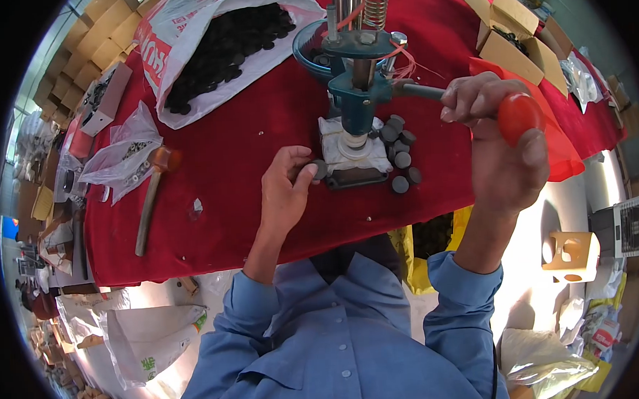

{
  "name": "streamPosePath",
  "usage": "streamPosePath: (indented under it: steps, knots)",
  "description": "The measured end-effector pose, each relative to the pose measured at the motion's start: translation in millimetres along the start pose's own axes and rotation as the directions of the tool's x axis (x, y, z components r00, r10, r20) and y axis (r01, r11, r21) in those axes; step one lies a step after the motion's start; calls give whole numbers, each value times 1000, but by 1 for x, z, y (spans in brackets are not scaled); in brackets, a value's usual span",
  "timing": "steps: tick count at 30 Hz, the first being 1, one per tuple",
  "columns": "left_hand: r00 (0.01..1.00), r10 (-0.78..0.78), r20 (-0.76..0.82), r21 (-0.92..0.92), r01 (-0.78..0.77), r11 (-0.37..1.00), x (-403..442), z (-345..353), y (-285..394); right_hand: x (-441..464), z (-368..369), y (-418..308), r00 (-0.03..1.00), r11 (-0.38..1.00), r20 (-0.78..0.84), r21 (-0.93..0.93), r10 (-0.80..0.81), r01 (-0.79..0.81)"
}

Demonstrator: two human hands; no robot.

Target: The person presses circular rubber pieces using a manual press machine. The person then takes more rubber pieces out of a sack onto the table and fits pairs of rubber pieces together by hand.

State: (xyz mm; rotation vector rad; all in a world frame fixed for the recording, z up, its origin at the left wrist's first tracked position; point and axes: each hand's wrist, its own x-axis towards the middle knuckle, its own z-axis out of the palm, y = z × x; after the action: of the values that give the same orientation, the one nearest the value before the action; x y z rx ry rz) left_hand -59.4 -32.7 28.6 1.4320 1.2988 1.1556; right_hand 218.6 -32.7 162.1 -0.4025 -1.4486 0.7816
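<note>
A green hand press (pixel 361 92) stands on the red cloth, its ram down on a white round piece (pixel 353 147) over a base wrapped in white material. My right hand (pixel 496 116) is closed around the press lever (pixel 421 90), near its red ball knob (pixel 520 118). At the left of the base, my left hand (pixel 285 183) pinches a small dark round disc (pixel 319 170) between thumb and fingers. Several similar grey-black discs (pixel 400 159) lie in a loose pile along the right side of the base.
A white sack (pixel 190 109) full of black discs lies open at the back left. A hammer (pixel 151 205) and a plastic bag of small parts (pixel 124 160) are at left. Behind the press is a blue basket (pixel 307 49); an open cardboard box (pixel 514 34) stands back right.
</note>
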Motion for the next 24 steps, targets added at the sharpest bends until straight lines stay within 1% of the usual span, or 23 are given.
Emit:
streamPosePath:
  steps: [2,5,8,11,14,17,20,23,24]
  knots:
    - [1000,23,17,40,-24,999,13,-1,-7,0,0,0,1000,1000,-1,-6,-3,3]
    - [998,-8,70,4,8,1000,29,6,0,0,2,-1,1000,1000,-2,-1,4,-4]
    - [994,65,86,-2,-65,998,40,19,-9,0,1,-4,999,999,18,-33,36,-36]
    - [988,-17,151,47,9,999,46,24,-8,0,5,-7,997,993,12,-89,76,-74]
    - [989,-45,142,19,43,999,49,28,-7,-1,5,-7,997,994,15,-84,71,-69]
    - [999,14,52,4,-14,1000,48,32,-12,-1,6,-6,999,995,25,-85,48,-45]
    - [996,53,-71,-41,-56,998,31,39,-6,0,6,-5,999,996,39,-85,26,-23]
    - [952,293,-86,220,-269,938,15,49,-4,0,5,-4,999,996,40,-86,18,-15]
    - [938,337,-82,282,-303,911,15,51,-7,-1,5,-4,999,996,33,-85,19,-16]
